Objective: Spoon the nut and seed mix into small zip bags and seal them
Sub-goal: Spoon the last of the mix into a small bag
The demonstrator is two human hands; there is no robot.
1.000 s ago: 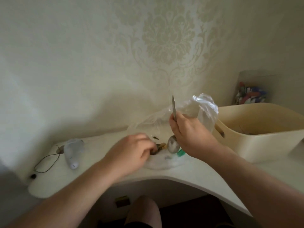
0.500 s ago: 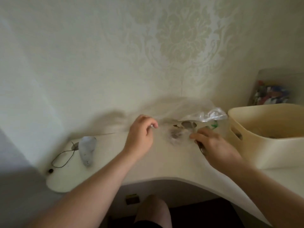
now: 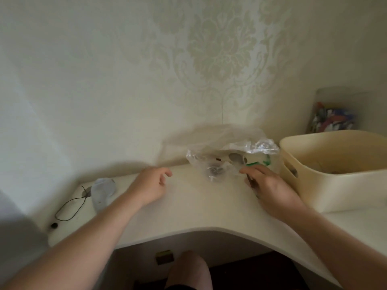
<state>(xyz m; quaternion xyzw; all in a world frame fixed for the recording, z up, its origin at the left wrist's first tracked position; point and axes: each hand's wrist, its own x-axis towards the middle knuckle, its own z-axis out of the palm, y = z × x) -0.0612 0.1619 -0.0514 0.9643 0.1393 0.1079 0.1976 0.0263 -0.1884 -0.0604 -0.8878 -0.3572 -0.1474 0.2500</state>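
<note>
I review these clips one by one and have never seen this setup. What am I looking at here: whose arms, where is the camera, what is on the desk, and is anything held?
There is no machine: a person wears one camera on the head, looking down at their own bare arms over a white desk. The left hand hovers with loosely curled fingers, holding nothing. The right hand lies beside a clear plastic bag with dark bits inside; something dark shows under its fingers, too blurred to name. A spoon bowl rests by the crumpled plastic. A cream tub stands at the right; a small white device with a cable lies at the left.
</note>
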